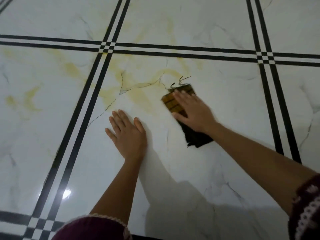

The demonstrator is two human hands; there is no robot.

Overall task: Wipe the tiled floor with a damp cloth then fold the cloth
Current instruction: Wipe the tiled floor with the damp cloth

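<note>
Sleeve (93,227) nearest lens | left hand (127,134) being rested flat, empty, on floor (225,170) | cloth (174,103) being pressed down under flat-fingered right hand (192,111), long axis running away from body | yellow stain (138,96) lying just left of cloth, right hand nearer

Two hands: left hand (127,134) just off centre at 8 o'clock, right hand (192,111) at 3 o'clock. One cloth (173,104), under the right hand. Two sleeves: left sleeve (93,229) at 7 o'clock, right sleeve (306,210) at 4 o'clock. Three stripe crossings: upper crossing (107,46) at 11 o'clock, right crossing (265,58) at 2 o'clock, lower crossing (39,224) far out at 8 o'clock.
</note>
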